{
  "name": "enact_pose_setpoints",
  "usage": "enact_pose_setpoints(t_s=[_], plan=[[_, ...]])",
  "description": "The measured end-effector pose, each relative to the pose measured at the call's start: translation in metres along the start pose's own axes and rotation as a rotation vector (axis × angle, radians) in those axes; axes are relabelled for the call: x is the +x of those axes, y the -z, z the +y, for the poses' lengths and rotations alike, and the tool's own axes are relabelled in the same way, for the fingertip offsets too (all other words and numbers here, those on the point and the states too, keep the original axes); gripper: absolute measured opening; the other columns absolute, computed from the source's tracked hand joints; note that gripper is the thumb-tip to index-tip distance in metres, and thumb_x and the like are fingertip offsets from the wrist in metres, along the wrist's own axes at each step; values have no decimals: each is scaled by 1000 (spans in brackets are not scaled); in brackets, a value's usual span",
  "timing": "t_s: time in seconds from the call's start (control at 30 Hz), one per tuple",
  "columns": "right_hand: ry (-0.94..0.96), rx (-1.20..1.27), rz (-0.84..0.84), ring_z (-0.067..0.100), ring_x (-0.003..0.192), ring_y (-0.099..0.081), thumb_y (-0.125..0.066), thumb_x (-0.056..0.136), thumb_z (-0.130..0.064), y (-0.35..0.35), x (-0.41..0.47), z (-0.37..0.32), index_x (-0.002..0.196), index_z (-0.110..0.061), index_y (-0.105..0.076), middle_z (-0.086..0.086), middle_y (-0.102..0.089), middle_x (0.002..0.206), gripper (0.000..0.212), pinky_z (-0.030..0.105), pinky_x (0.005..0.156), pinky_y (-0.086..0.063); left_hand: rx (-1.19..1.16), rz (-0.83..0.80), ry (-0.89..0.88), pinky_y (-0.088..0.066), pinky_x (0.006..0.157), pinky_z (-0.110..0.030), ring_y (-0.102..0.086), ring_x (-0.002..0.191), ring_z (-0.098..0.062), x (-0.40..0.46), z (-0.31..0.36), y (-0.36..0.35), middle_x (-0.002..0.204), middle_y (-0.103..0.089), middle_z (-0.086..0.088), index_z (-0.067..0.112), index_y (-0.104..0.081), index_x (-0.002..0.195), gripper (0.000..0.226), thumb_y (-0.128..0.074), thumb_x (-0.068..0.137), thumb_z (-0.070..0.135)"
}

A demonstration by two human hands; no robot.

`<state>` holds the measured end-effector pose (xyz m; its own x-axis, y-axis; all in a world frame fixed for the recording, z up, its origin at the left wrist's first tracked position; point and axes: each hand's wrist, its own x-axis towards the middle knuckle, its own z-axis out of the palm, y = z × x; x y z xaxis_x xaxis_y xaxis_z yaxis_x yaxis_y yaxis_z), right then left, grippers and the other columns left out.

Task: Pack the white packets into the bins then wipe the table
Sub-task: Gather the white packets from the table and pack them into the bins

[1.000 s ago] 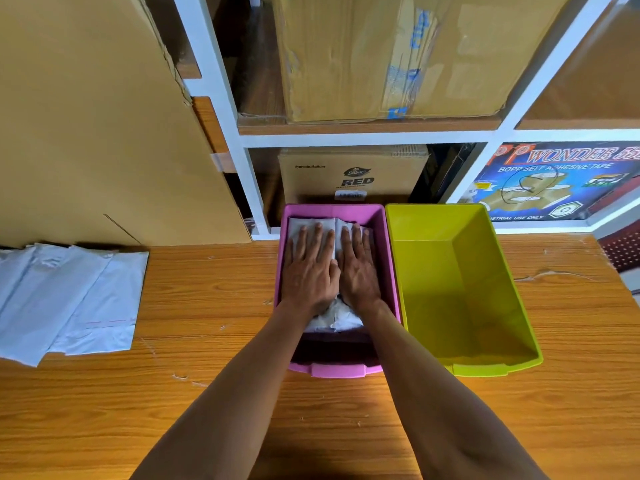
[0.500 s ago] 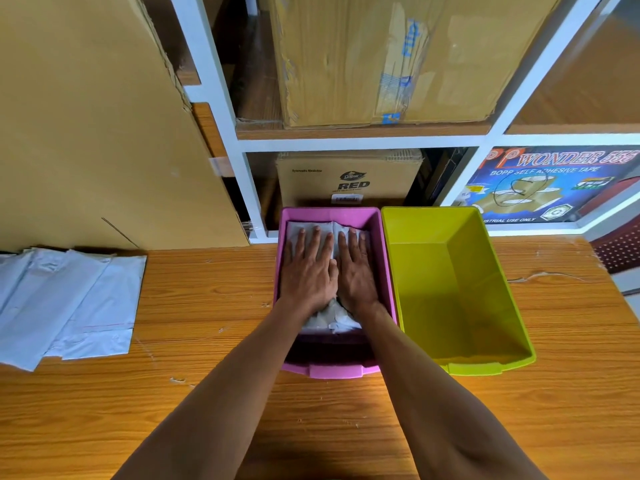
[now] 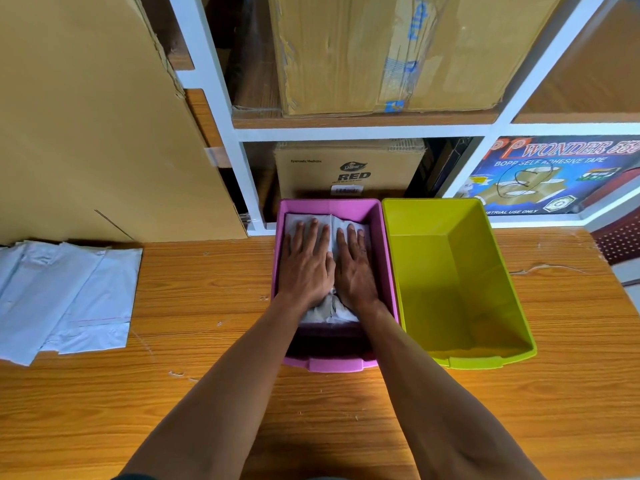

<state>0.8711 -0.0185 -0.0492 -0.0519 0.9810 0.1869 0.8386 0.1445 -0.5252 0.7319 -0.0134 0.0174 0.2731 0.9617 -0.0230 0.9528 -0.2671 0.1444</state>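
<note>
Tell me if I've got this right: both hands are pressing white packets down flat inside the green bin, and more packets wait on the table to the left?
Not quite. The head view shows the left hand and right hand pressing the white packets inside the pink bin; the green bin holds none. More packets do wait on the left.

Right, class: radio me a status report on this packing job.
Left hand, right hand flat, pressing packets into pink bin. Green bin empty. Loose packets on table. Nothing blocking.
</note>
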Motion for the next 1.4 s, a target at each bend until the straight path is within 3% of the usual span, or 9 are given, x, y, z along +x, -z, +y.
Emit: enact_pose_setpoints(t_s=[0.3,0.4,0.5,0.63,0.73,0.87,0.97,1.2,1.4], plan=[[1,-10,26,43,161,-1,-37,111,-23,-5,-1,-2,165,-1,-15,25,-9,173,63,50,132,-1,30,3,-25,1,132,-53,14,162,-32,0,-2,-6,177,10,-9,20,-1,170,76,0,100,50],[-19,14,-8,40,161,4,-29,111,-26,2,-1,-3,167,-4,-10,23,-4,173,62,46,132,3,4,-26,-2,2,132,-52,13,163,-32,1,3,2,177,10,-7,21,-2,170,70,-8,106,49],[-55,53,-9,38,161,5,-34,112,-16,17,2,-10,167,-7,-11,22,-3,174,60,49,132,-4,-51,-7,-2,-3,133,-51,2,164,-32,-3,9,19,178,0,-8,20,-14,169,63,-26,112,43],[-19,71,92,49,155,-21,-39,104,3,47,7,-35,159,-3,-36,33,-25,166,55,58,128,-21,-82,149,-43,-25,129,-50,-29,157,-34,-11,3,41,169,-32,-14,14,-39,159,56,-44,106,28],[-4,92,188,51,136,-46,-44,95,12,64,10,-52,146,1,-52,35,-47,150,52,60,114,-42,-119,278,-44,-40,119,-46,-46,141,-32,-24,-4,59,152,-49,-12,10,-52,147,52,-57,95,16],[17,125,219,44,117,-58,-47,97,3,73,8,-80,133,-2,-63,25,-60,135,40,53,98,-54,-138,350,48,-52,102,-48,-55,126,-32,-52,-22,77,141,-57,-11,10,-60,138,46,-62,92,13],[68,69,221,37,114,-58,-53,97,-3,71,1,-106,129,-8,-64,17,-63,130,35,48,95,-52,-93,343,138,-53,94,-49,-55,125,-33,-76,-43,84,140,-58,-10,13,-64,133,41,-59,93,18],[226,66,167,34,117,-57,-51,99,-10,39,-22,-187,128,-9,-63,14,-63,129,31,47,98,-51,-96,332,338,-52,93,-48,-52,128,-29,-147,-115,92,141,-57,-5,16,-63,137,41,-61,96,20],[310,54,69,30,113,-61,-53,93,-4,-13,-42,-252,125,-16,-63,7,-62,128,36,46,97,-53,-104,318,390,-54,90,-47,-54,124,-29,-200,-184,100,139,-56,-6,15,-60,138,42,-62,98,26]])
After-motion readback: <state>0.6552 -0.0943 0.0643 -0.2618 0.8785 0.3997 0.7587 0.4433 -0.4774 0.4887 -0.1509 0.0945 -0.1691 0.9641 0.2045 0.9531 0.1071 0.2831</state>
